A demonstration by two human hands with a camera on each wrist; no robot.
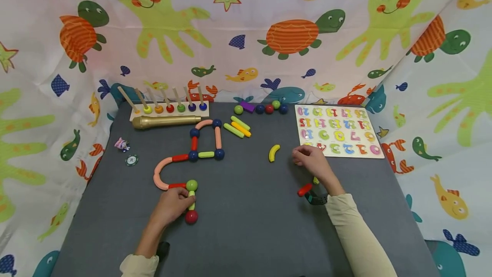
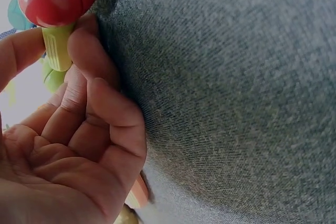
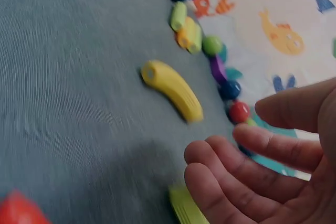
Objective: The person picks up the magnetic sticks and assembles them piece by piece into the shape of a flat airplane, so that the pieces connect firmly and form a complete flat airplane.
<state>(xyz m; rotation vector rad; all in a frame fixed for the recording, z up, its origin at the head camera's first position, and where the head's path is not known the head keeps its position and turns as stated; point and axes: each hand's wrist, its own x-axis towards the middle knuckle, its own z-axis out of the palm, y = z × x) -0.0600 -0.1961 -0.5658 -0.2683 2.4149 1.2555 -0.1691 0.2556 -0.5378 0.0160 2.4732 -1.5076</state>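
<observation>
My left hand (image 1: 171,208) pinches a short light-green stick (image 2: 58,48) between thumb and finger. That stick joins a green ball (image 1: 191,185) to a red ball (image 1: 191,217), at the near end of a chain of sticks and balls on the table. From the green ball, a red stick (image 1: 177,186) leads to a curved pink piece (image 1: 158,175). My right hand (image 1: 313,161) is over the table by the puzzle board's near corner, fingers loosely bent and nothing visible between them. A curved yellow stick (image 3: 173,90) lies left of it. Partly hidden under that hand is a yellow-green stick (image 3: 185,207).
A number puzzle board (image 1: 378,151) lies at back right. Several loose balls (image 1: 259,109), a purple block (image 1: 247,106) and straight sticks (image 1: 237,127) lie at the back. A peg stand (image 1: 169,110), gold microphone-shaped toy (image 1: 165,122), small figurine (image 1: 122,144) and chip (image 1: 131,160) are left. A red piece (image 1: 305,190) lies near my right wrist.
</observation>
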